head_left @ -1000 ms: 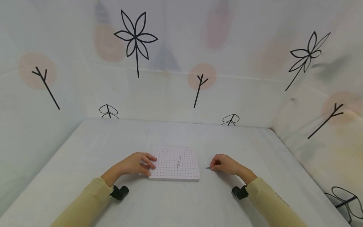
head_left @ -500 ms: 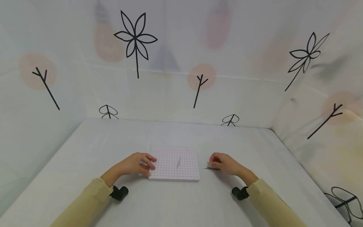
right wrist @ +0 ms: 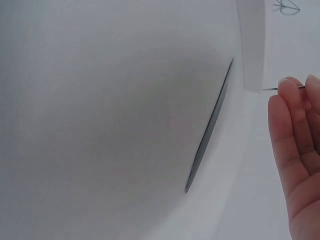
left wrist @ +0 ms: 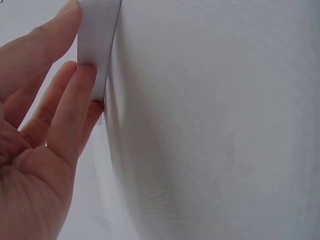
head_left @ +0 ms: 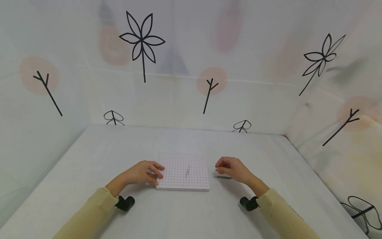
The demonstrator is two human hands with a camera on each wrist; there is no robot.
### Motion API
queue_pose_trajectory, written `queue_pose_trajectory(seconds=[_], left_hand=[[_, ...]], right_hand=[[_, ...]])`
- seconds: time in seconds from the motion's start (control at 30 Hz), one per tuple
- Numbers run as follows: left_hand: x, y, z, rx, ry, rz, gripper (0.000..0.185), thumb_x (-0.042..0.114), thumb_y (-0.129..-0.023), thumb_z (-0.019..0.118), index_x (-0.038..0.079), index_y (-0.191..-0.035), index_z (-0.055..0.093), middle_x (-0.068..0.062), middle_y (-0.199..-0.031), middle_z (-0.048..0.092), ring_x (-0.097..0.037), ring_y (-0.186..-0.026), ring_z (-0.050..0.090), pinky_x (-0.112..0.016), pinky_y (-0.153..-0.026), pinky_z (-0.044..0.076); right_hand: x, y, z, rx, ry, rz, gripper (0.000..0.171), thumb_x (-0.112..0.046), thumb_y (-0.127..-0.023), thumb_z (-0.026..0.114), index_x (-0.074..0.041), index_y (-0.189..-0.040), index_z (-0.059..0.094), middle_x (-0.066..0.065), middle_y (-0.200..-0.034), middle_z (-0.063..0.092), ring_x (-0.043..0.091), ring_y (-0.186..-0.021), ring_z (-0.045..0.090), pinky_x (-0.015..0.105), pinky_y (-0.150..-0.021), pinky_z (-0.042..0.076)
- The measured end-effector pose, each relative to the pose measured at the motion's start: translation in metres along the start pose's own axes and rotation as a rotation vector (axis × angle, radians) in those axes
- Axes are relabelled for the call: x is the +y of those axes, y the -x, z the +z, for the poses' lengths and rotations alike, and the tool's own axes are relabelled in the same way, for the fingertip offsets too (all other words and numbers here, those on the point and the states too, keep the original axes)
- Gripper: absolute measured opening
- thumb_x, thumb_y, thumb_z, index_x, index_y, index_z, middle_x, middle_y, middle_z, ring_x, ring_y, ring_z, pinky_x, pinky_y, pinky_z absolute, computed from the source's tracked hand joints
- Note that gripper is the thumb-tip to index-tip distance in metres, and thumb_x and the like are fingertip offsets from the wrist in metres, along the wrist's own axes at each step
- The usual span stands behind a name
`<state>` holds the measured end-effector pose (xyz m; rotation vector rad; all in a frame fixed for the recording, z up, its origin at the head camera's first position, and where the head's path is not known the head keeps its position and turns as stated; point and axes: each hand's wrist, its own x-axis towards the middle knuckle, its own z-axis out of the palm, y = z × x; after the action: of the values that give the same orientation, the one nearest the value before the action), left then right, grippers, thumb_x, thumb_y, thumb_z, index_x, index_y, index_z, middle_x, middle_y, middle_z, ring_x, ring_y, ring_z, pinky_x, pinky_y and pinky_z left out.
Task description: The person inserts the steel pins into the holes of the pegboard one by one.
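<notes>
A white square board [head_left: 182, 179] dotted with red holes lies flat on the table, with two thin pins [head_left: 187, 171] standing in its middle. My left hand [head_left: 157, 173] holds the board's left edge [left wrist: 97, 40], fingers curled against its side. My right hand [head_left: 218, 168] hovers just right of the board and pinches a thin metal pin [right wrist: 270, 89] at its fingertips. The pin's tip points at the board's side [right wrist: 251, 40]. Below that hand a thin dark flat piece [right wrist: 210, 127] lies on the table.
The table [head_left: 119, 149] is covered in white cloth and enclosed by white fabric walls [head_left: 179, 66] printed with black plants and pink spots. Small black cameras sit at both wrists [head_left: 125, 203].
My right hand has lifted off the table and moved left and up toward the board, carrying the pin. The left hand and the board have stayed put.
</notes>
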<state>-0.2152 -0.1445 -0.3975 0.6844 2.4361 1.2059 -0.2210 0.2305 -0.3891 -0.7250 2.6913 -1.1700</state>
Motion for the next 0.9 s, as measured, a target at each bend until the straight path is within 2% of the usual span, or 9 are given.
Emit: queue_pose_trajectory(seconds=[0.33,0.5,0.73,0.9], left_hand=[[-0.004,-0.001,0.0,-0.002,0.006,0.01,0.019,0.007,-0.07,0.08,0.01,-0.087,0.074,-0.009,-0.122,0.056,-0.023,-0.102,0.06,-0.033,-0.085,0.049],[-0.003,0.0,0.0,0.0,0.009,0.002,0.018,0.007,-0.07,0.08,0.011,-0.087,0.074,-0.009,-0.122,0.056,-0.023,-0.103,0.06,-0.032,-0.085,0.049],[-0.002,-0.001,0.0,0.0,0.006,0.001,0.018,0.006,-0.071,0.079,0.011,-0.087,0.074,-0.009,-0.122,0.056,-0.024,-0.104,0.059,-0.032,-0.086,0.049],[-0.003,-0.001,0.0,-0.001,0.005,0.006,0.019,0.007,-0.07,0.08,0.011,-0.087,0.074,-0.009,-0.122,0.056,-0.025,-0.105,0.058,-0.033,-0.086,0.049]], right_hand=[[-0.012,-0.007,0.008,0.057,-0.083,-0.023,0.011,-0.009,-0.085,0.067,-0.003,-0.091,0.059,0.005,-0.083,0.066,0.025,-0.073,0.065,0.026,-0.067,0.054],[-0.018,-0.011,0.014,0.068,-0.073,-0.02,0.012,-0.009,-0.084,0.068,-0.002,-0.089,0.059,0.005,-0.081,0.066,0.025,-0.072,0.065,0.027,-0.066,0.054],[-0.025,-0.015,0.022,0.084,-0.077,-0.02,0.008,0.003,-0.083,0.065,0.003,-0.088,0.058,0.014,-0.084,0.066,0.029,-0.075,0.064,0.032,-0.066,0.055],[-0.026,-0.017,0.027,0.076,-0.096,-0.03,0.009,-0.002,-0.083,0.067,-0.001,-0.087,0.059,0.008,-0.082,0.066,0.021,-0.073,0.064,0.027,-0.065,0.054]])
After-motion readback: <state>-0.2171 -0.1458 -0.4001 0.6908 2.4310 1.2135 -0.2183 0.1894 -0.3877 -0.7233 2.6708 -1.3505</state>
